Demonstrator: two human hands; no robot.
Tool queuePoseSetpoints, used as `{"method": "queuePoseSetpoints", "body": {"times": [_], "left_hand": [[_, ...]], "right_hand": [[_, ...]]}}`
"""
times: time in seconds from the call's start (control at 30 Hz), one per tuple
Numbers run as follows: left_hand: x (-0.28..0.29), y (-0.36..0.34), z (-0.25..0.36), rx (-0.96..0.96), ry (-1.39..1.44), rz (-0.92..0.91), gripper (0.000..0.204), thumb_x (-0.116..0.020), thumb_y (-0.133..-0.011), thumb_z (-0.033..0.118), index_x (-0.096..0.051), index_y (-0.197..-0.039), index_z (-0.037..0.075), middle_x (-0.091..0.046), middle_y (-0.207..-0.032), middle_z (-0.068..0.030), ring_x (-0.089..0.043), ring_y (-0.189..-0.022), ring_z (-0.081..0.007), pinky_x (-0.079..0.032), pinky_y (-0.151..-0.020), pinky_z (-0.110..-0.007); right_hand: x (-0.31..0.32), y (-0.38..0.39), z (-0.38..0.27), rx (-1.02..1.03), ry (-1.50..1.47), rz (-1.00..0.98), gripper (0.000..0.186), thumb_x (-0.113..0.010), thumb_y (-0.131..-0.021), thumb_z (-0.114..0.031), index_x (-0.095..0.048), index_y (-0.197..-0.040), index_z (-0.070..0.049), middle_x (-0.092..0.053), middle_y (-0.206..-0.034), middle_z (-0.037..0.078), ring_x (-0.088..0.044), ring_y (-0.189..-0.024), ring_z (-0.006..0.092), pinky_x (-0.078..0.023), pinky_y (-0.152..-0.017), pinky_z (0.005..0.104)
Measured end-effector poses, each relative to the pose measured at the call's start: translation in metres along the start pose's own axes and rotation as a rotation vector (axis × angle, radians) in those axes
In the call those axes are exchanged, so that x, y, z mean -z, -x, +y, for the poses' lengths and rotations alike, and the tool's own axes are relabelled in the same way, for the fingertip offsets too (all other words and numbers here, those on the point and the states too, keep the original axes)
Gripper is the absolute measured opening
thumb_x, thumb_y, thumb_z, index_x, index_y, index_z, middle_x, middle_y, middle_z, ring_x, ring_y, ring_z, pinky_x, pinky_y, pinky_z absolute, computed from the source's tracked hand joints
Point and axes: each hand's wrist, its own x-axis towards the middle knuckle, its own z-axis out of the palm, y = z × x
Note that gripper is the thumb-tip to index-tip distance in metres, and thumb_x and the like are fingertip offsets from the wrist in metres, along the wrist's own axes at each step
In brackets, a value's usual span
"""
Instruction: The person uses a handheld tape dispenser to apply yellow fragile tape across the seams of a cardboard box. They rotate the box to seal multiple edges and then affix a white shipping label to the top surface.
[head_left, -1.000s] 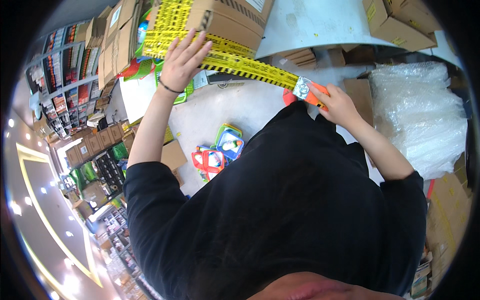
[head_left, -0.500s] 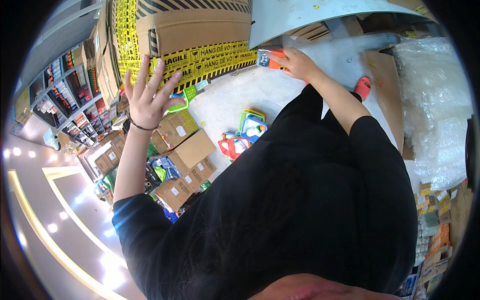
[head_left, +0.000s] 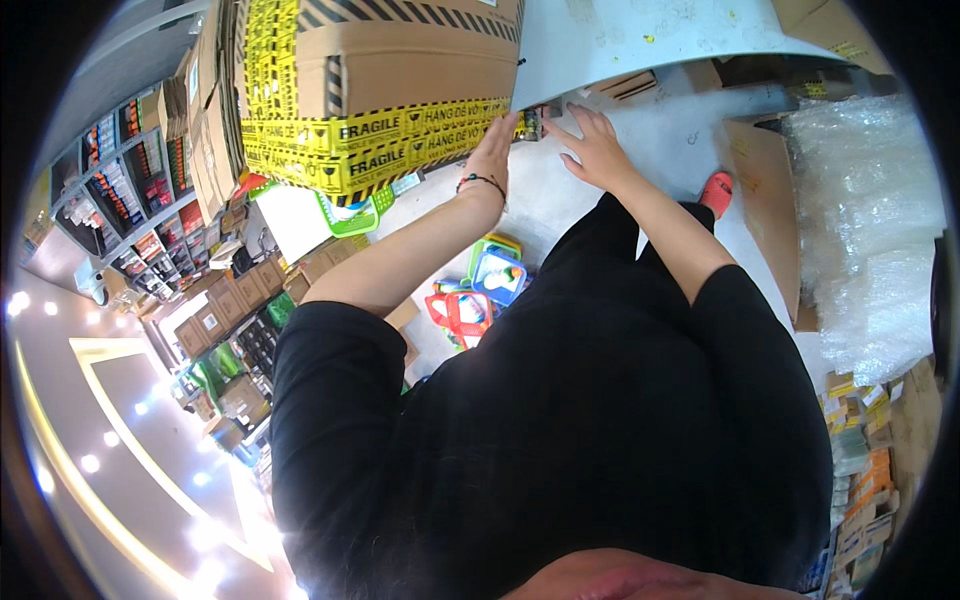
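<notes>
Box (head_left: 420, 70) stood at the near edge of the tabletop (head_left: 620, 45), toward the person's left, with bands of yellow-and-black tape (head_left: 375, 155) along its lower side and up its left part. By its bulk it seemed likely to be awkward and perhaps heavy, though its fill could not be judged. The cardboard looked stiff, its corners a little rounded; the tape was probably slick, so palms set under the two lower edges would have given a surer hold than fingertips on the shiny bands.

The left hand (head_left: 488, 158) lay flat at the right end of the lower band, fingers straight and pressed together, pinching nothing. The right hand (head_left: 597, 150) was apart from the box, over the floor (head_left: 680, 145), fingers spread and nothing seen in it. A small dark item between the two hands was too small to name.

The box's top was cut off by the frame and its underside was hidden, as was the left palm. A green basket (head_left: 350, 222) showed partly beneath the near corner; bubble wrap (head_left: 865, 240) lay well apart at right.
</notes>
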Motion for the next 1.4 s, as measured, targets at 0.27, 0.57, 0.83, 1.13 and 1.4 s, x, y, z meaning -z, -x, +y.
{"method": "queuePoseSetpoints", "body": {"times": [0.27, 0.57, 0.83, 1.13, 1.4], "left_hand": [[-0.034, 0.161, -0.159, 0.005, 1.517, 1.235, 0.062, -0.065, -0.098, 0.036, -0.048, -0.152, 0.011, -0.049, -0.154, -0.0151, -0.044, -0.145, -0.0319, -0.031, -0.120, -0.047], [-0.243, 0.078, -0.231, 0.978, 1.773, 0.620, 0.091, -0.035, -0.092, 0.081, -0.057, -0.140, 0.007, -0.065, -0.130, -0.0274, -0.061, -0.124, -0.0411, -0.044, -0.106, -0.046], [-0.265, 0.078, -0.237, 1.018, 1.713, 0.674, 0.083, -0.034, -0.095, 0.076, -0.068, -0.124, 0.006, -0.072, -0.114, -0.0242, -0.065, -0.115, -0.0417, -0.048, -0.101, -0.046], [-0.207, -0.023, -0.183, 0.606, 2.379, 0.743, 0.081, -0.042, -0.098, 0.071, -0.069, -0.127, 0.001, -0.070, -0.123, -0.0245, -0.064, -0.122, -0.0330, -0.045, -0.105, -0.040], [-0.182, 0.062, -0.187, 0.357, 2.292, 1.447, 0.066, -0.051, -0.105, 0.045, -0.041, -0.155, 0.002, -0.049, -0.153, -0.0198, -0.046, -0.143, -0.0299, -0.032, -0.119, -0.038]], "right_hand": [[0.069, -0.135, -0.001, -0.680, -0.812, 0.252, 0.047, -0.061, -0.102, -0.037, -0.062, -0.132, -0.001, -0.068, -0.097, 0.012, -0.068, -0.086, 0.0229, -0.055, -0.075, 0.0345], [0.014, -0.242, -0.017, -1.474, -0.928, 0.241, 0.093, -0.033, -0.101, -0.072, -0.062, -0.120, 0.014, -0.070, -0.108, 0.021, -0.069, -0.092, 0.0285, -0.053, -0.071, 0.0454], [0.032, -0.251, -0.024, -1.337, -1.388, 0.133, 0.083, -0.023, -0.103, -0.071, -0.042, -0.154, -0.009, -0.052, -0.150, 0.020, -0.050, -0.139, 0.0355, -0.040, -0.113, 0.0549], [0.253, -0.186, -0.015, -1.225, -0.650, 0.055, 0.083, -0.056, -0.092, -0.073, -0.059, -0.133, -0.001, -0.067, -0.118, 0.012, -0.063, -0.105, 0.0235, -0.050, -0.088, 0.0463], [0.315, -0.128, -0.078, -0.686, -0.140, -0.103, 0.074, -0.066, -0.096, -0.050, -0.047, -0.146, 0.001, -0.067, -0.121, 0.021, -0.067, -0.107, 0.0296, -0.050, -0.096, 0.0409]]}}
